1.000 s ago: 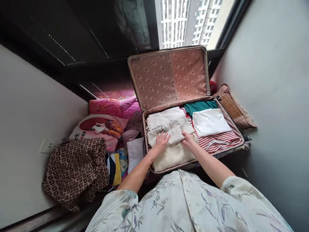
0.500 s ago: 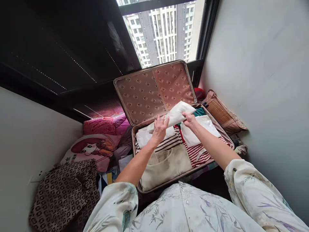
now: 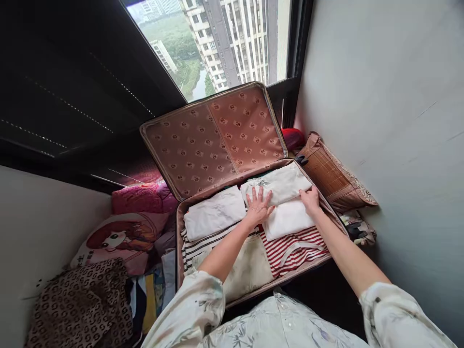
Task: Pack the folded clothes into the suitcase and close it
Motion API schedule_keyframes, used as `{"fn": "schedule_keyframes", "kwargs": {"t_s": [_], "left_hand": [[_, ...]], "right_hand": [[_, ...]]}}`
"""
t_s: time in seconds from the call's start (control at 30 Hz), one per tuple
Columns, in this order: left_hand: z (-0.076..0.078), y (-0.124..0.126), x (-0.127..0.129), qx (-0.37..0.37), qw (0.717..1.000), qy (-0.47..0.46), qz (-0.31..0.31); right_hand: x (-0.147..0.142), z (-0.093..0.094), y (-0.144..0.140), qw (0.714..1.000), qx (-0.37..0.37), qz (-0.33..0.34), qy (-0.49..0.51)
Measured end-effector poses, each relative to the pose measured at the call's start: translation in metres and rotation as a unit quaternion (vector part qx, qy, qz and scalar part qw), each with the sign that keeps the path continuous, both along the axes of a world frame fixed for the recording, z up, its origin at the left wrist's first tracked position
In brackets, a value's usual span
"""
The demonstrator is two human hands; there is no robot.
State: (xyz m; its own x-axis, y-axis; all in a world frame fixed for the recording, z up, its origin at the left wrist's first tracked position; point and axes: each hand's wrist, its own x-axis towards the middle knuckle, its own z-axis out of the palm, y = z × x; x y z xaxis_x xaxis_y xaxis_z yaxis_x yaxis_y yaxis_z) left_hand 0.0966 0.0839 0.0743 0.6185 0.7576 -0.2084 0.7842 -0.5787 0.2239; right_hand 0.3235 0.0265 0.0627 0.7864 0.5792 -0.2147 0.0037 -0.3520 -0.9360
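A folded white garment (image 3: 284,181) with a dark leaf print lies at the back right of the open suitcase (image 3: 232,303). My left hand (image 3: 258,209) rests on its left part, open, fingers spread. At its right front corner my right hand (image 3: 311,199) is closed, pinching the edge. A second white folded garment (image 3: 290,220) lies in front, partly covered. To the left is another white folded garment (image 3: 214,212). Nearer me are a red-and-white striped garment (image 3: 302,249), a black-and-white striped garment (image 3: 197,246) and a beige one (image 3: 252,263), partly hidden by my left arm.
The suitcase lid (image 3: 213,140) stands raised against the window side. A brown woven pillow (image 3: 333,171) leans by the right wall. On the left are a pink cartoon pillow (image 3: 119,239), a patterned brown cloth (image 3: 83,304) and pink bedding (image 3: 136,198).
The white garment, held above the suitcase before, now lies on the clothes at the back right. My left hand has moved right and flattened onto it; my right hand has lowered with its corner.
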Motion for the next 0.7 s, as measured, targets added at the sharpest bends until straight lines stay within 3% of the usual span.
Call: {"fn": "schedule_keyframes", "kwargs": {"t_s": [0.07,0.13,0.2,0.3,0.47,0.6,0.7], "left_hand": [[0.008,-0.002,0.002,0.048,0.999,-0.017,0.018],[0.008,-0.005,0.01,0.059,0.997,-0.019,0.042],[-0.001,-0.008,0.019,0.038,0.997,-0.009,0.062],[-0.023,-0.011,0.031,0.02,0.997,-0.002,0.071],[-0.044,-0.009,0.038,-0.01,0.998,-0.033,0.059],[-0.041,0.001,0.037,-0.036,0.995,-0.055,0.069],[-0.024,-0.005,0.03,-0.032,0.997,-0.067,0.033]], "right_hand": [[-0.003,0.006,-0.008,0.986,-0.04,0.045,-0.156],[-0.008,0.011,-0.005,0.929,-0.071,0.131,-0.339],[-0.015,0.007,0.006,0.869,-0.083,0.218,-0.436],[-0.02,-0.016,0.026,0.839,-0.103,0.296,-0.445],[-0.017,-0.055,0.029,0.827,-0.175,0.312,-0.433],[-0.013,-0.06,0.029,0.814,-0.181,0.316,-0.453],[-0.009,-0.058,0.032,0.816,-0.193,0.318,-0.442]]}}
